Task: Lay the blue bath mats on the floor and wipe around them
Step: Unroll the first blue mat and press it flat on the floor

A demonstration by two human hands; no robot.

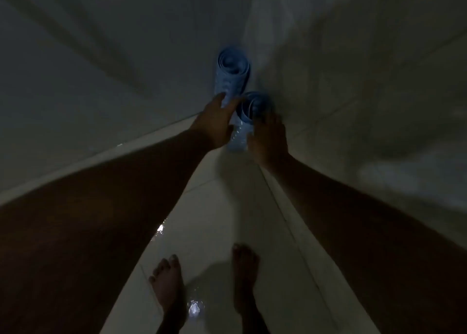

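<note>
Two rolled blue bath mats stand upright in the corner where two walls meet. The taller roll (233,71) is behind, and the shorter roll (249,116) stands in front of it to the right. My left hand (214,124) reaches between them, fingers against the taller roll's lower part. My right hand (269,141) wraps round the right side of the shorter roll. The scene is dim, so finger detail is hard to read.
Pale floor tiles (227,220) are wet, with bright glints of water (194,308) near my bare feet (168,283). Walls close in on the left (88,81) and right (366,93), leaving a narrow wedge of floor.
</note>
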